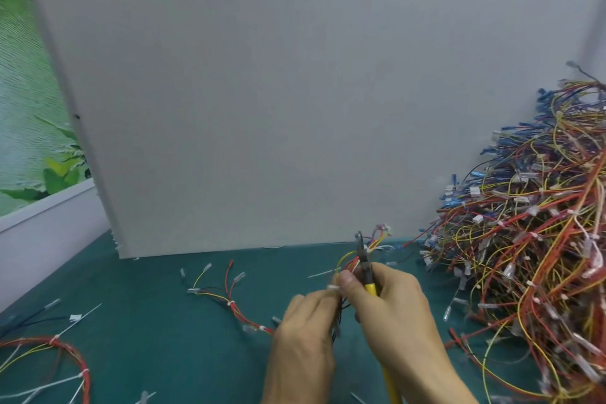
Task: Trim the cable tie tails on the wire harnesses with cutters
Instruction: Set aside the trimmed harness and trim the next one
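The right hand (pixel 393 311) curls its fingers round the yellow handles of the cutters (pixel 364 261), whose dark nose points up and away just above the thumb. The left hand (pixel 305 338) pinches a wire harness (pixel 347 261) between its fingertips, touching the right hand above the green mat (pixel 147 321). A heap of harnesses (pixel 531 239) lies to the right, against the grey board (pixel 262 92).

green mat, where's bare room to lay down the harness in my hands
Best patch: the mat between the red looped harness at left and the spread harness beside your left hand. A narrower strip runs along the foot of the white board. The right side is crowded by the wire pile.
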{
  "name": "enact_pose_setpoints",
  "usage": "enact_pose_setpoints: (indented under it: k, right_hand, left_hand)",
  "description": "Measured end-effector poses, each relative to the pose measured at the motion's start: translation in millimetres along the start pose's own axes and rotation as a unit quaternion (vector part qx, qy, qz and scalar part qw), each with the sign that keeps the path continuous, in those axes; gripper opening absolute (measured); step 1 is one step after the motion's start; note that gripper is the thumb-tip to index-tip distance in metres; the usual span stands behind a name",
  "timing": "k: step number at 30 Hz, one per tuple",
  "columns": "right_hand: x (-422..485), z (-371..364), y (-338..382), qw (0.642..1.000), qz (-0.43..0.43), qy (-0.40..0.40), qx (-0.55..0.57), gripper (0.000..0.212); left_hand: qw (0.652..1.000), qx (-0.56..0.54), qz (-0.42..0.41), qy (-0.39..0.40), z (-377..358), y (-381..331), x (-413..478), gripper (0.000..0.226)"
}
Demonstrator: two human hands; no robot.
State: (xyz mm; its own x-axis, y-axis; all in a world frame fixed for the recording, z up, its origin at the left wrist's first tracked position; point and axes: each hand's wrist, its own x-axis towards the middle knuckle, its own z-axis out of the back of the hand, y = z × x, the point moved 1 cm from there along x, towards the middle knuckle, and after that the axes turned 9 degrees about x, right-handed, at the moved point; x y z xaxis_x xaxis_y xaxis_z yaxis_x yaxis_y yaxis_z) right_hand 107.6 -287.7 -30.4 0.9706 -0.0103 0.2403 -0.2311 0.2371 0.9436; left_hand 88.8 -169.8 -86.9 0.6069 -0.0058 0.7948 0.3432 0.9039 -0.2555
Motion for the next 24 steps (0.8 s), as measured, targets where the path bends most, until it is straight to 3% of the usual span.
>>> enact_pose_setpoints:
  k: [5, 8, 10, 12, 15, 19, 24]
  right_hand:
    - [3.2, -6.9, 1.6, 0.998, 0.016, -0.024, -0.049, 0.020]
    - [10.1, -1.3, 12.0, 0.997, 0.057, -0.033, -0.029, 0.023]
    - [16.2, 4.3, 20.7, 0.996, 0.086, -0.029, -0.009, 0.022]
    - [21.6, 11.3, 30.6, 0.993, 0.115, -0.024, 0.022, 0.020]
    - [28.5, 22.9, 46.4, 0.983, 0.162, -0.051, 0.064, 0.015]
    - [36.6, 32.4, 72.6, 0.958, 0.233, -0.127, 0.111, 0.012]
    - [57.0, 44.9, 107.2, 0.929, 0.296, -0.204, 0.093, 0.011]
  left_hand:
    - [0.994, 0.049, -0.073, -0.063, 1.5, 1.9, -3.1, 0.026]
    - [0.986, -0.134, 0.085, -0.046, 6.5, -0.9, -5.2, 0.060]
    - [0.968, -0.189, 0.162, -0.034, 6.2, 3.7, -6.0, 0.066]
    - [0.978, -0.134, 0.160, -0.008, 7.7, 11.0, -4.5, 0.061]
    - [0.990, -0.064, 0.122, 0.045, 8.2, 18.8, -3.2, 0.033]
    - [0.986, -0.074, 0.122, 0.082, 9.9, 16.2, -2.1, 0.021]
    - [0.973, -0.128, 0.147, 0.124, 21.0, 0.0, 6.3, 0.026]
